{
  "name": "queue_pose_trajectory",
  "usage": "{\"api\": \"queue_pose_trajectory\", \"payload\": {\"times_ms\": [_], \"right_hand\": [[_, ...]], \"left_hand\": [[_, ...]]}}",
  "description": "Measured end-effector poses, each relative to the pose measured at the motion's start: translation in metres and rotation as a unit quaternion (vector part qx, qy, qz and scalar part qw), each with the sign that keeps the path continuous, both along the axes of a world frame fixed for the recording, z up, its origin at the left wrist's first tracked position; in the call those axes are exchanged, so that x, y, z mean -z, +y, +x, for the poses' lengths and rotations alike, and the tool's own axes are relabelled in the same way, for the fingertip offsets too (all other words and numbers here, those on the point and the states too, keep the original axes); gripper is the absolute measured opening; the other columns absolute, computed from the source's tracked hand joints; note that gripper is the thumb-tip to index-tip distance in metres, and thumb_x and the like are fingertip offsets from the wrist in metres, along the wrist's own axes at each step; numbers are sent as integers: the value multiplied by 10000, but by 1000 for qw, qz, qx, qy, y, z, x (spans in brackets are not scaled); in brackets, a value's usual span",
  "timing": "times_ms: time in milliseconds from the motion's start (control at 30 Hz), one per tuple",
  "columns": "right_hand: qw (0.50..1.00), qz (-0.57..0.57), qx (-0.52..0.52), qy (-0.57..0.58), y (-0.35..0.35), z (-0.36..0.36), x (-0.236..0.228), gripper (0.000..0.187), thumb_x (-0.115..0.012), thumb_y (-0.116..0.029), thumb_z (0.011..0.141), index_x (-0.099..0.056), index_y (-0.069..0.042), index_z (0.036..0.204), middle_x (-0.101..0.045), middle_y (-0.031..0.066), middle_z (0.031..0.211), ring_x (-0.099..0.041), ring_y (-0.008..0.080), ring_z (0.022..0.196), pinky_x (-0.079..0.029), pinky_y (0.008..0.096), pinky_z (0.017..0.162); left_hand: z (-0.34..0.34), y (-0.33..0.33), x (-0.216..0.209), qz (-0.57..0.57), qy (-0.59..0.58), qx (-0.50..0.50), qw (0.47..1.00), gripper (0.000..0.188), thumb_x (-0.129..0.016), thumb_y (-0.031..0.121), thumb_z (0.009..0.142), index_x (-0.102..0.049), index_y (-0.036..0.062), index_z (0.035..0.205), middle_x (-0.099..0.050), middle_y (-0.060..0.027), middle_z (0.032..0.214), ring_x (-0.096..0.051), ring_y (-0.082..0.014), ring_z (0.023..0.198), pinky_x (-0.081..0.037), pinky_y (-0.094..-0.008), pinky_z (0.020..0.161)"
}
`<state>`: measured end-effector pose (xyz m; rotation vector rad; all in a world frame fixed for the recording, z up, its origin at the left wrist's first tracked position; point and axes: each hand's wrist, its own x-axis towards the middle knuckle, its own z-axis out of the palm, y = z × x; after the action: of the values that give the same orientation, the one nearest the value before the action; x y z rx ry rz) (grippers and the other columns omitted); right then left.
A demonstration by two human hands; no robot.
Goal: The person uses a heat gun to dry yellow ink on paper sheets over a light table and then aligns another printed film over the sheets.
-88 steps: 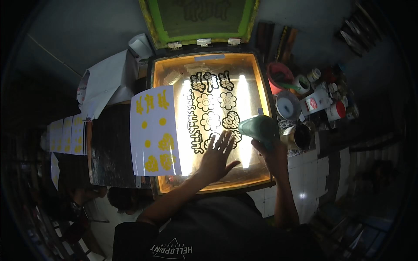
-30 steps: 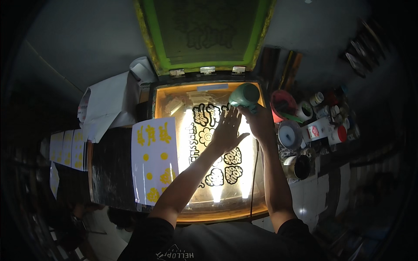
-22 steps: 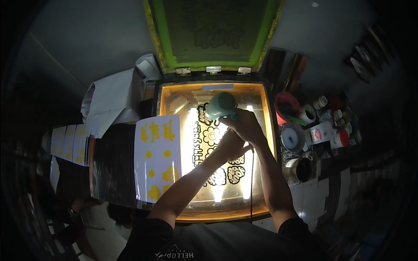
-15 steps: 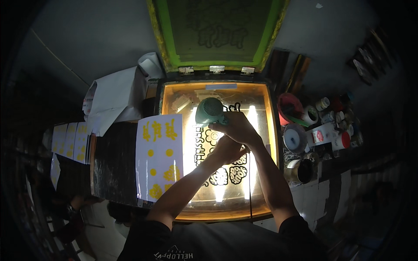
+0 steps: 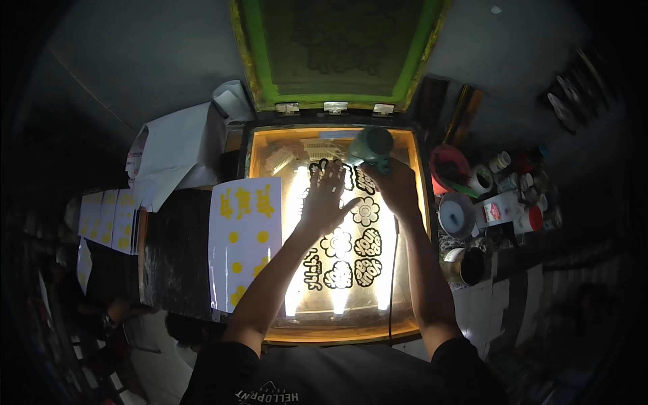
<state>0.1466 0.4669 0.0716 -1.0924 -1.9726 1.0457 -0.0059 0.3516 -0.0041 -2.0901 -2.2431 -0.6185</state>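
A clear film with black lettering and flower designs [image 5: 366,243] lies on a lit glass light table [image 5: 324,324]. My left hand [image 5: 322,206] spreads its fingers over the upper left of the designs; whether it presses on the film I cannot tell. My right hand [image 5: 397,189] grips a teal hair dryer [image 5: 372,144] by its handle, near the table's far right corner. The dryer's cord hangs down from my right hand toward the near edge.
A hinged screen frame [image 5: 337,54] stands raised behind the table. At left lie a white sheet with yellow prints [image 5: 234,256] and a large white paper bundle [image 5: 182,148]. Paint pots and a red bucket [image 5: 447,165] crowd the right side.
The hair dryer has moved right and away from me with my right hand. My left hand has left its place beside the right hand, shifting left and spreading open over the designs.
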Motion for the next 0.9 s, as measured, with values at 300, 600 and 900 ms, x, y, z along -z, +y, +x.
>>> {"api": "queue_pose_trajectory", "payload": {"times_ms": [300, 600, 900], "right_hand": [[996, -66, 63, -13, -4, 66, 1, 330, -794, -314, 901, -703, -6, 976, -638, 6, 682, -576, 80, 583, -473, 291, 575], [994, -56, 79, -43, -41, 77, -19, 391, -777, -312, 905, -680, -26, 1153, -654, 29, 686, -595, 100, 598, -475, 313, 586], [995, -47, 90, 16, -16, 38, -10, 364, -800, -370, 909, -757, -19, 995, -671, 17, 696, -586, 83, 605, -467, 291, 591]], "left_hand": [[-49, 11, 7, -29, -8, -118, 993, 879, -417, 621, 1059, -300, -69, 1593, -227, -265, 1693, -174, -384, 1596, -91, -531, 1303], [-13, 41, 9, -13, 15, -28, 999, 854, -434, 606, 1056, -344, -65, 1577, -281, -268, 1673, -216, -382, 1585, -140, -561, 1290], [41, 40, 3, 23, 64, 166, 984, 791, -489, 600, 1037, -433, -1, 1549, -378, -222, 1632, -324, -391, 1534, -274, -507, 1275]]}}
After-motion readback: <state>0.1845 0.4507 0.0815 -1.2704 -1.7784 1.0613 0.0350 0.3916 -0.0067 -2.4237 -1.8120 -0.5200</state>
